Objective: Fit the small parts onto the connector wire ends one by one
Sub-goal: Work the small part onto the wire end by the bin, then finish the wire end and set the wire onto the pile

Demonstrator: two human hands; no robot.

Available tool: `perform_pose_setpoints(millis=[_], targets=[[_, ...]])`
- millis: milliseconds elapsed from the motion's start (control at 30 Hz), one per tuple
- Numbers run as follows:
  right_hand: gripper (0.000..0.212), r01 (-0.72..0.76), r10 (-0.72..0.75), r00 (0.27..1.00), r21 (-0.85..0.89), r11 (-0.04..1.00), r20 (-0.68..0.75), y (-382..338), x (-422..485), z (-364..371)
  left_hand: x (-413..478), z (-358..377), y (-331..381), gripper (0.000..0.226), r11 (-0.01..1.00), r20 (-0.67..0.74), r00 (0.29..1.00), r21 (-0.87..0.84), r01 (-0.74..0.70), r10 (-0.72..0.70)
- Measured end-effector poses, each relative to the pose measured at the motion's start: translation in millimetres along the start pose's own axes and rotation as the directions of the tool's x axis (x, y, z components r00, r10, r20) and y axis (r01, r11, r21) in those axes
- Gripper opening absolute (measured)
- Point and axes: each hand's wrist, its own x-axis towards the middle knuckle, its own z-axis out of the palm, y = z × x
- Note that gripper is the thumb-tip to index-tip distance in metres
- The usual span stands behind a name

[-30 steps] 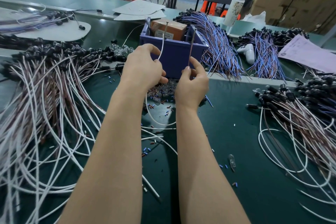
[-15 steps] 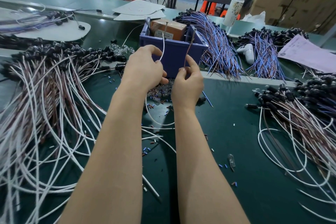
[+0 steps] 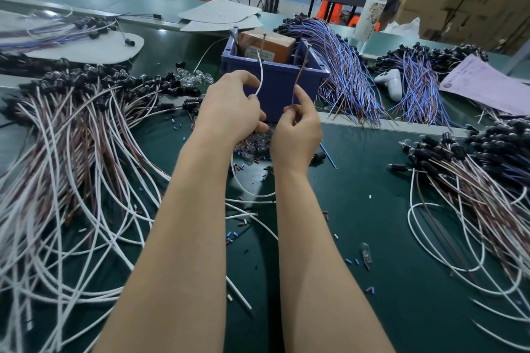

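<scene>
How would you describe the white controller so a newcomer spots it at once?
Start at the blue bin in the middle of the green table. Just right of it lie two bundles of blue-purple wires. The white controller sits between them, the only chunky white plastic thing among thin wires.

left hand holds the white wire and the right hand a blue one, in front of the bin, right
Not quite: the head view shows the right hand pinching a brown wire, not a blue one. The left hand does hold the white wire, in front of the bin.
</scene>
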Motion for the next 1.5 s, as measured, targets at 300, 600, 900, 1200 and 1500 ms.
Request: perform_pose_setpoints(millis=[300, 600, 900, 1200, 1500], targets=[[0.041, 0.0, 0.0, 1.0, 0.02, 1.0, -0.008, 0, -1, 0, -1, 1, 1, 0.028, 1.0, 0.028, 0.999, 0.003, -0.021, 0.021], [0.04, 0.019, -0.019, 0.999, 0.017, 1.0, -0.027, 1, -1, 1, -4, 0, 3, 0.03, 0.999, 0.048, 0.998, 0.025, -0.038, 0.037], [0.04, 0.046, -0.045, 0.999, 0.016, 0.999, -0.029, 3, 1, 2, -5, 0, 3, 0.031, 0.999, 0.051, 0.998, 0.04, -0.036, 0.034], [0.02, -0.006, 0.012, 0.998, -0.106, 0.994, 0.056, -3, 0, -6, -3, -14, 10, 0.034, 0.945, -0.209, 0.977, 0.325, 0.03, 0.041], [0.027, -0.13, 0.366, 0.915, -0.737, 0.664, 0.169, 6, 28, -72, -20, 25, 28, 0.015, 0.895, 0.217, 0.971, 0.405, -0.186, 0.103]])
